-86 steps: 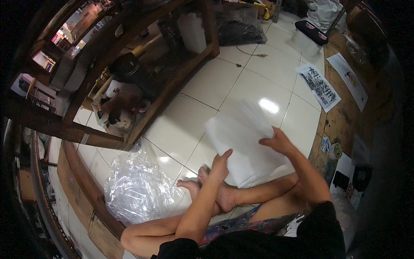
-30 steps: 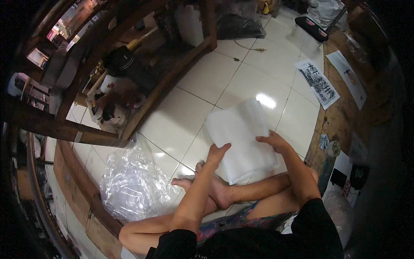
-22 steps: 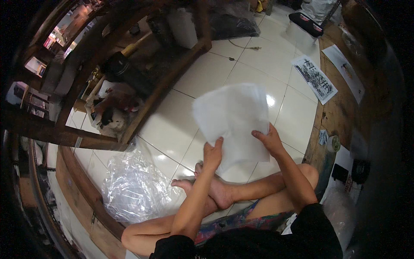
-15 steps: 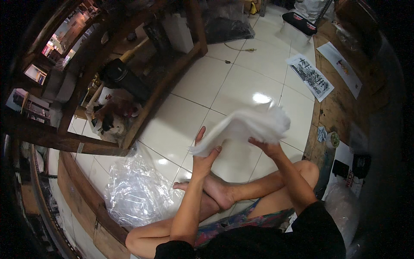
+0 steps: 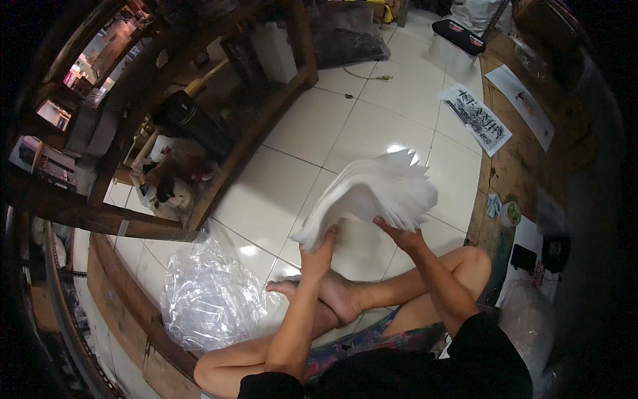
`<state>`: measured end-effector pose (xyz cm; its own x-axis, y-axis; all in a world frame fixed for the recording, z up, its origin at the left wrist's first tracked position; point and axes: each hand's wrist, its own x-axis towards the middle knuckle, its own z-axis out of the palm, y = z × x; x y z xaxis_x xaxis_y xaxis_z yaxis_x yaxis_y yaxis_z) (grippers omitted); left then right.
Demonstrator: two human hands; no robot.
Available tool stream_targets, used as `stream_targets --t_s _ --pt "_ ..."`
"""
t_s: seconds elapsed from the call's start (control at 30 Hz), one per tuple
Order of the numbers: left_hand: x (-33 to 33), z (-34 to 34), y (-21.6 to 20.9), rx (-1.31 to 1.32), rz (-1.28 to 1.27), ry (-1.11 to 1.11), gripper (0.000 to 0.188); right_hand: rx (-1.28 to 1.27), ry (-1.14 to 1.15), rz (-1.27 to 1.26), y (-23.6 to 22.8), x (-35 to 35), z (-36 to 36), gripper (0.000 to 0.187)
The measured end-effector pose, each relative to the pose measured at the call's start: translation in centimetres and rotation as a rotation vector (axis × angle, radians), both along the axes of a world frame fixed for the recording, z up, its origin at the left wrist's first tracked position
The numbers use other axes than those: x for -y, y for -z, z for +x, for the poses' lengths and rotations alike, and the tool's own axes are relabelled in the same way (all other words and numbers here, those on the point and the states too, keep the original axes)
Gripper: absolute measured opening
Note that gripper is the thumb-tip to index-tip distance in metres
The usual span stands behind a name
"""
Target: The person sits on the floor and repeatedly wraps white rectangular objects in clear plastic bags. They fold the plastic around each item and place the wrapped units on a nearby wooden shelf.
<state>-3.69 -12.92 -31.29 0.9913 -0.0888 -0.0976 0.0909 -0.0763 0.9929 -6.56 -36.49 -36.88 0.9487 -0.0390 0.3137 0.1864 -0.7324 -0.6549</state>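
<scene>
A stack of thin white sheets (image 5: 382, 183) arches above the tiled floor in front of my crossed legs, its far and right edges fanned apart. My left hand (image 5: 318, 256) is closed on the stack's lower left end, thumb on the near side, with the other fingers hidden behind the sheets. At the right end, my right hand (image 5: 402, 236) grips the stack from below, its thumb pointing left under the arch. Whether the sheets are paper or thin plastic I cannot tell for certain.
Crumpled clear plastic (image 5: 209, 299) lies left of my legs. A wooden frame (image 5: 259, 139) stands at the left. Printed sheets (image 5: 477, 118) rest at the right by a wooden board (image 5: 498, 179), near a tape roll (image 5: 511, 214). A cable plug (image 5: 384, 78) lies on the floor farther off.
The stack was flatter and blurred; now it bends in a higher arch with its edges fanned out. Both hands have shifted slightly, and the left fingers have gone behind the sheets.
</scene>
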Motion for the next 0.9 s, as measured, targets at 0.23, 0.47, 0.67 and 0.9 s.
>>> stream_targets --t_s 0.23,0.47,0.67,0.9 --pt "0.8 1.5 3.0 0.010 0.063 -0.031 0.051 -0.109 0.081 0.392 0.0 -1.2 0.4 0.050" --pt "-0.8 6.2 0.8 -0.374 -0.007 0.043 0.050 -0.510 0.066 0.642 -8.2 1.2 3.4 0.056" --pt "0.4 6.5 6.8 -0.820 -0.211 0.141 0.057 -0.694 0.208 0.679 1.0 5.3 4.4 0.056" --pt "-1.2 5.9 9.2 -0.893 -0.353 0.116 0.055 -0.680 0.210 0.767 4.0 6.4 3.9 0.041"
